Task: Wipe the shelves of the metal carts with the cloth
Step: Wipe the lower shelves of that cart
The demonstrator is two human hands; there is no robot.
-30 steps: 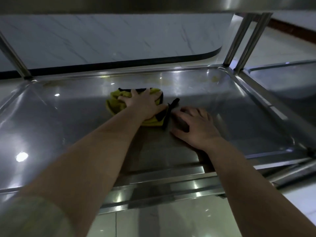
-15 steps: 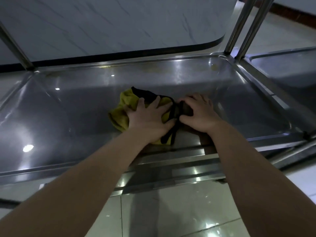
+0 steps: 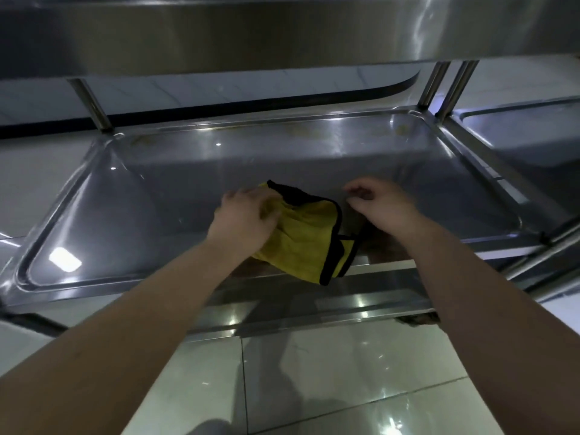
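Head view, the only one given. Centre of frame: yellow cloth with black trim (image 3: 301, 237) is bunched and lifted off the lower stainless-steel cart shelf (image 3: 125, 215), a shallow tray w/ raised rim. The cloth's lower corner hangs past the shelf's front rim. Left hand (image 3: 243, 221) grips the cloth's left side, fingers curled into the folds. Right hand (image 3: 381, 208) sits just right of the cloth w/ fingers curled. A black trim strip runs under its palm, but can't tell if it actually pinches it. Upper steel shelf (image 3: 282, 32) fills top of frame, second cart's shelf (image 3: 518, 136) is at right edge, glossy tiled floor (image 3: 345, 372) at the bottom.

Step in hand, as I read it: gathering/regripping the cloth to set up a wipe pass. To do it well:
- Fold to a flat pad, trim tucked in so it doesn't drag.
- Lay it flat on the metal & press w/ open palm, not a fist.
- Brownish stains (image 3: 298, 131) show along the far rim, upper centre, & near the far-right corner; these prob. need firmer, repeated strokes.
- Work far rim to near rim in overlapping passes, esp. into rounded corners & the crease under the rim.
- Watch forearms vs. the upper shelf when reaching deep.

Light is too dim to judge which parts are already clean.
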